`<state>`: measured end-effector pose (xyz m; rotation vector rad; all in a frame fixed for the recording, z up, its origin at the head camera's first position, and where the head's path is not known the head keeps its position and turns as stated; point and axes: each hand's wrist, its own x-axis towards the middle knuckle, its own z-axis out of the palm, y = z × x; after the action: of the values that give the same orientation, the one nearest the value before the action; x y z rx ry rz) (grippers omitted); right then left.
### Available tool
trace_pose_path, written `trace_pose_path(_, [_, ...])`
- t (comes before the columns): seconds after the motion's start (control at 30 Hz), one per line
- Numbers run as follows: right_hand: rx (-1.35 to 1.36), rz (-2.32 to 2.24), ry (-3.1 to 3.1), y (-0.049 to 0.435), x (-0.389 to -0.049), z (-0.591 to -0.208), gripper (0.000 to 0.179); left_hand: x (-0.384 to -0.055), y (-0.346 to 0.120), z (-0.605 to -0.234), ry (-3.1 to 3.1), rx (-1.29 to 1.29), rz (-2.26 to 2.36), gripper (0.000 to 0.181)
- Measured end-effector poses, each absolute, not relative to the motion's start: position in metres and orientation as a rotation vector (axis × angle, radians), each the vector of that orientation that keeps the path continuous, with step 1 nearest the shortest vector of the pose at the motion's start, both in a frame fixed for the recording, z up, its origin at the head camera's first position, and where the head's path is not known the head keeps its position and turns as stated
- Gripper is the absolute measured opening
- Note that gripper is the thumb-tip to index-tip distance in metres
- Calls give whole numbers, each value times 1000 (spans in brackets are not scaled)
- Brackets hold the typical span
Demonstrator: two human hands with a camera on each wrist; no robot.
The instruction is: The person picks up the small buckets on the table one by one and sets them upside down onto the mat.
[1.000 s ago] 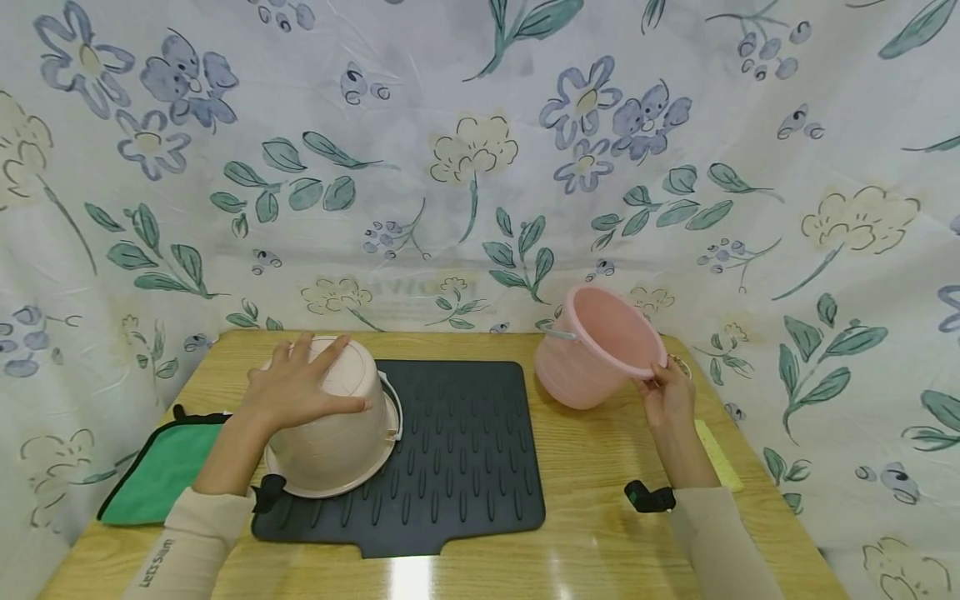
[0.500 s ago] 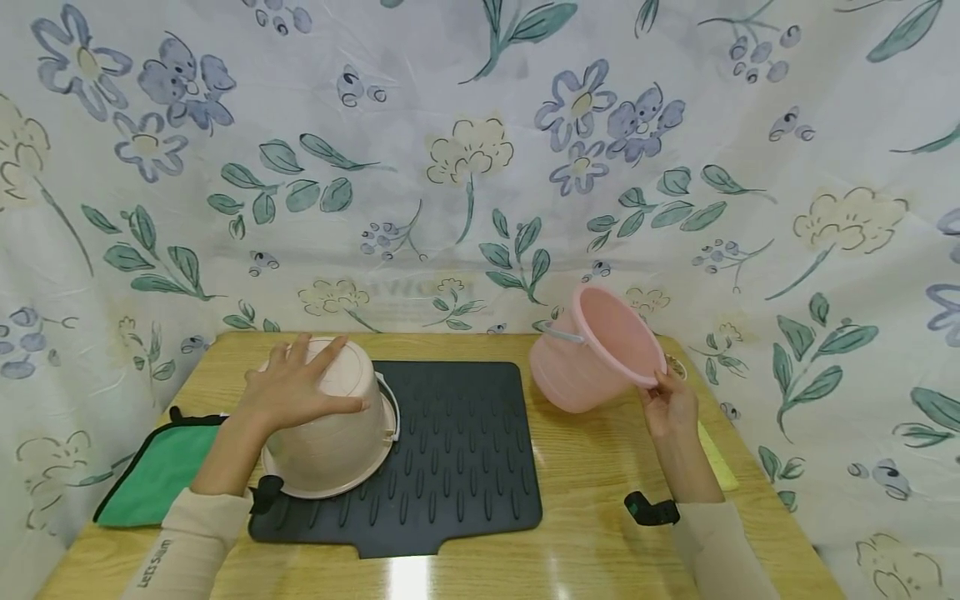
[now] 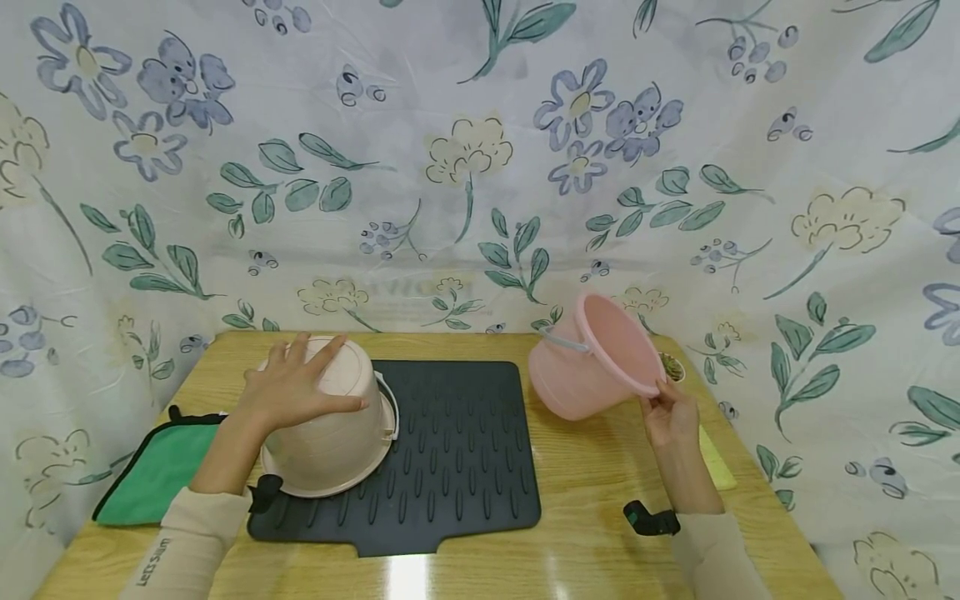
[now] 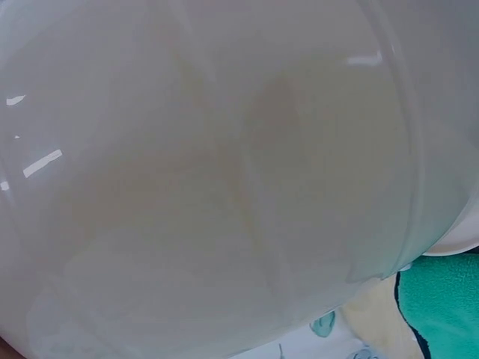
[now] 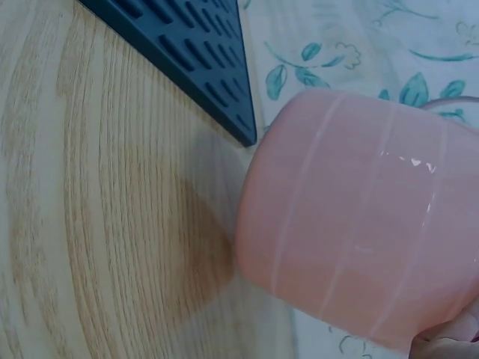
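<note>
In the head view a beige bucket (image 3: 330,442) stands upside down on the left part of a dark ridged mat (image 3: 465,450). My left hand (image 3: 296,387) rests on its upturned base, fingers spread and thumb stretched along the side. The left wrist view is filled by that bucket's glossy wall (image 4: 239,187). At the right my right hand (image 3: 671,417) pinches the rim of a pink bucket (image 3: 570,383) between thumb and fingers. This bucket is tilted, its mouth facing up and to the right, its pale handle (image 3: 564,340) hanging against its left side.
A green cloth (image 3: 161,471) with black edging lies at the table's left. Behind the right hand are a small potted plant (image 3: 672,367) and a yellow cloth (image 3: 716,458). A floral curtain (image 3: 420,167) hangs right behind the wooden table (image 3: 585,517).
The pink bucket's rim has swung slightly down and to the right with my right hand, tipping the bucket further. More of the potted plant shows. The left hand has stayed on the beige bucket.
</note>
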<state>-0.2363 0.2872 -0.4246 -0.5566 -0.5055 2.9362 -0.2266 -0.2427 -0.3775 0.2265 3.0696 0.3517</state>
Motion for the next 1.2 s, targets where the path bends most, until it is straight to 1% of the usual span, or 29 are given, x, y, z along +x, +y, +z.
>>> trace_pose_path(0.2, [-492,2963,-531,285,-230,-428,23,-227,-243,-378,3077,222,353,117])
trace_pose_path(0.43, [-228,3021,-592,281,-219,-433,29,-226,-242,-378,3078,222,363,117])
trace_pose_path(0.63, [-97,3063,-565,278,-212,-436,29,-225,-242,-376,3067,227,371,116])
trace_pose_path(0.87, [-58,3068,-555,275,-209,-436,31,-225,-241,-376,3063,223,376,116])
trace_pose_path(1.2, [-97,3099,-481,268,-204,-436,29,-227,-241,-377,3068,226,374,116])
